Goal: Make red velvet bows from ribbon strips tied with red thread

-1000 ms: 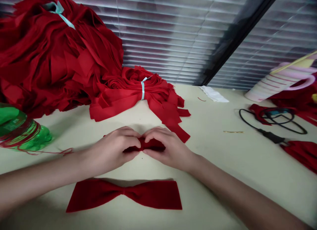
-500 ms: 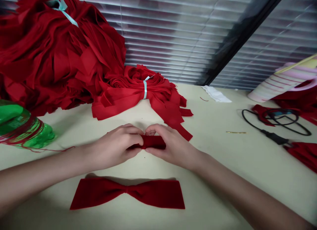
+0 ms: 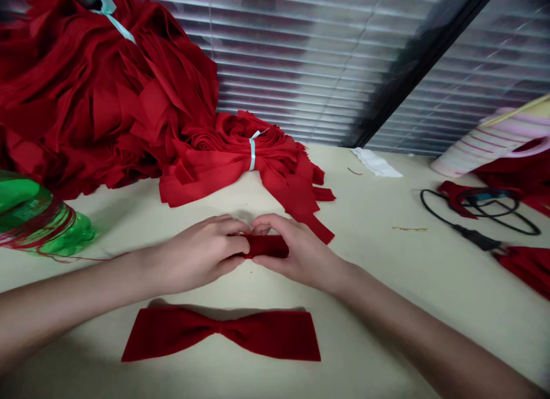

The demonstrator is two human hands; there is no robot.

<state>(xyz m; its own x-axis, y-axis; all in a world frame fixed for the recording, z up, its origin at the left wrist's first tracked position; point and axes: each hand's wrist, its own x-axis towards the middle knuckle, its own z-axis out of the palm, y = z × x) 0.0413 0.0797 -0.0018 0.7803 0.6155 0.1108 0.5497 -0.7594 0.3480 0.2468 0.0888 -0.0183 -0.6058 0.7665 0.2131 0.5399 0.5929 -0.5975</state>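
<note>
Left hand and right hand clamped together on folded red felt strip, long axis running crosswise between them, fingertips meeting over it, just above flat bow-shaped red felt piece.

Backdrop: window blinds, slats closed, behind the table.
Left rear: heap of red fabric strips, pale blue tie at top.
Centre rear: red fabric bundle, bound with pale blue ribbon.
Left edge: green plastic bottle, red thread wound around it.
Right side: black cord, gold pin, white scrap, pink striped cone.
</note>
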